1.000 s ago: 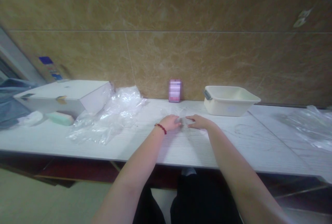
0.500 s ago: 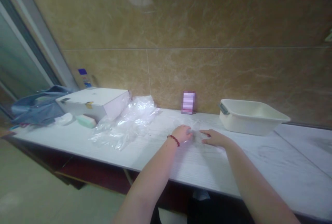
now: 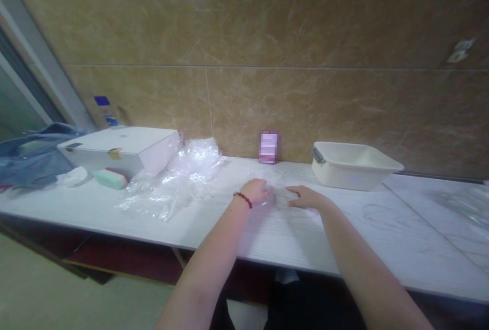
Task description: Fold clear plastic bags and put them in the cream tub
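Observation:
My left hand (image 3: 255, 192), with a dark red beaded bracelet at its wrist, is over the white table with bent fingers around a piece of clear plastic (image 3: 270, 196). The plastic is see-through and blurred, so its exact shape is hard to make out. Just to the right, my right hand (image 3: 307, 197) is held low above the tabletop, thumb and forefinger apart and pointing toward the left hand. Nothing shows in its grasp. Left of both hands lies a crumpled heap of clear plastic bags (image 3: 168, 192).
A cream plastic basin (image 3: 340, 174) stands at the right by the wall. A small purple pack (image 3: 268, 147), partly pixelated, leans on the wall. Leftward are a white box (image 3: 114, 141), a pale green sponge (image 3: 110, 179), a blue-capped bottle (image 3: 107, 111) and blue cloth (image 3: 34, 157).
The view has turned slightly to the right, so everything appears shifted left and a wall socket now shows. Both hands keep nearly the same pose over the table.

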`<state>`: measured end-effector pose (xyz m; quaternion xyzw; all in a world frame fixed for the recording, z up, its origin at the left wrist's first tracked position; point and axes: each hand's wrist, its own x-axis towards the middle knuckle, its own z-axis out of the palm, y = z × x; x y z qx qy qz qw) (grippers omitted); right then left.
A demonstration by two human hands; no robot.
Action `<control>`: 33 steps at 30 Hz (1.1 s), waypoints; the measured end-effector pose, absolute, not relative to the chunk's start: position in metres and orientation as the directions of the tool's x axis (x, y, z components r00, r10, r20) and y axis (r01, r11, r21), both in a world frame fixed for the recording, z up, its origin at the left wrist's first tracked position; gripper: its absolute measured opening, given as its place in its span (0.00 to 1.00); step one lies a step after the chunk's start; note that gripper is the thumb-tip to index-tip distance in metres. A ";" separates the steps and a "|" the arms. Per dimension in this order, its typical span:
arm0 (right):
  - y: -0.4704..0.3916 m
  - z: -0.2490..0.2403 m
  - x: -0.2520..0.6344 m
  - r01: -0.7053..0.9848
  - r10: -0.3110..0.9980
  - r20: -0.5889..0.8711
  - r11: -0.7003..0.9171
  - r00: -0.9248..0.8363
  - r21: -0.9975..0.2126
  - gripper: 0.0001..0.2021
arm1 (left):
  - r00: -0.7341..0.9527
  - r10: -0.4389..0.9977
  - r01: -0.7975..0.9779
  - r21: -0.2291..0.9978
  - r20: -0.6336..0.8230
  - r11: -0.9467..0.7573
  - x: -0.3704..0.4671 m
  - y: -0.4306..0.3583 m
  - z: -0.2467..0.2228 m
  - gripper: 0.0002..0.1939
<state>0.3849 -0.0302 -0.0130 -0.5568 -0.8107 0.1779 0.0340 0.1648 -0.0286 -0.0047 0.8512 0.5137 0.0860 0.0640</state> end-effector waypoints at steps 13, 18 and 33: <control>0.007 -0.025 0.364 0.923 0.929 0.071 0.370 -0.364 -0.108 0.18 | 0.649 0.758 0.726 0.243 0.070 -0.644 0.202 -0.129 -0.021 0.35; 0.011 -0.042 0.367 0.921 0.928 0.093 0.371 -0.361 -0.117 0.20 | 0.667 0.742 0.704 0.271 0.066 -0.656 0.198 -0.131 -0.031 0.34; -0.138 -0.014 0.358 0.688 0.706 0.093 0.707 -0.702 -0.166 0.15 | 0.651 0.724 0.618 0.396 0.227 -0.679 0.103 -0.146 -0.014 0.20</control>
